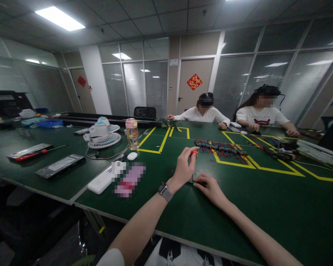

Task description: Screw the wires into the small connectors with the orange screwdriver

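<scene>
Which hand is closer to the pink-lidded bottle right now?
Left. The left hand is to the right of the bottle and nearer the wearer; the right hand is farther right still, beyond the left hand.

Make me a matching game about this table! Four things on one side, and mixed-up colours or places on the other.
Things:
1. Left hand
2. Upright bottle
3. Watch
4. Tape lines

Colours and places:
A. Yellow, stuck flat on the green table
B. Pinching something orange
C. Has a pink lid
D. Around the wrist

Right pairs: 1-B, 2-C, 3-D, 4-A
</scene>
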Demonstrator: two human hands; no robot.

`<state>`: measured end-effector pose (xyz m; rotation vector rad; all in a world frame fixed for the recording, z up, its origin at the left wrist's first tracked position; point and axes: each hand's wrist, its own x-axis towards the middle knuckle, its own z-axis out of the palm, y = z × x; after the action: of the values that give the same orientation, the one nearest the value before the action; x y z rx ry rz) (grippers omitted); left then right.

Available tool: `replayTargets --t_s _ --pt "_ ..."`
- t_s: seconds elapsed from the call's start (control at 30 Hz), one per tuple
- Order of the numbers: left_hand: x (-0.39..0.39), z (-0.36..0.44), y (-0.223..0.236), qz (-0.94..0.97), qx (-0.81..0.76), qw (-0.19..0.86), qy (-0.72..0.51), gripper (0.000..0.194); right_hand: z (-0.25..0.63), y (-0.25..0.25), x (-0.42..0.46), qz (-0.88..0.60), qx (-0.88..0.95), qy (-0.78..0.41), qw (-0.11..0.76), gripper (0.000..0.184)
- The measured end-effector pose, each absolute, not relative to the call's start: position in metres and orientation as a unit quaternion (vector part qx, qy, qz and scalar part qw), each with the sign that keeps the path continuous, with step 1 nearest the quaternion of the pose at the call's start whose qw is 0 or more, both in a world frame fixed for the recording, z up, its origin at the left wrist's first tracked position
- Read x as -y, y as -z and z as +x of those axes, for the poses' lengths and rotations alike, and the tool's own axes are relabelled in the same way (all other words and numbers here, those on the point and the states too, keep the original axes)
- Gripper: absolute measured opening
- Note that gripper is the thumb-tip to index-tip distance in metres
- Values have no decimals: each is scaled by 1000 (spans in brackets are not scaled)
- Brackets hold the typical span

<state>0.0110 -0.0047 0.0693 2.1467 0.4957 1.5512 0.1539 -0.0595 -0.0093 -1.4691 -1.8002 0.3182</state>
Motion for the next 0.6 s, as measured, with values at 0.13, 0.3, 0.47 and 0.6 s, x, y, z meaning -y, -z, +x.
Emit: replayTargets --t_s 0.13,0.3,0.47,0.6 --pt "2 9 -68 781 -213 156 -565 20 152 11 60 -588 706 -110 379 18" --pt "0 6 -67 815 -249 41 -522 24 152 10 60 -592 708 -102 371 19" --pt "-3 2 -69 833 -272 -90 -474 25 155 10 58 -589 706 -125 372 18" --pt "-6 -1 -68 825 -271 -86 -488 31 156 11 56 -589 702 -127 380 18"
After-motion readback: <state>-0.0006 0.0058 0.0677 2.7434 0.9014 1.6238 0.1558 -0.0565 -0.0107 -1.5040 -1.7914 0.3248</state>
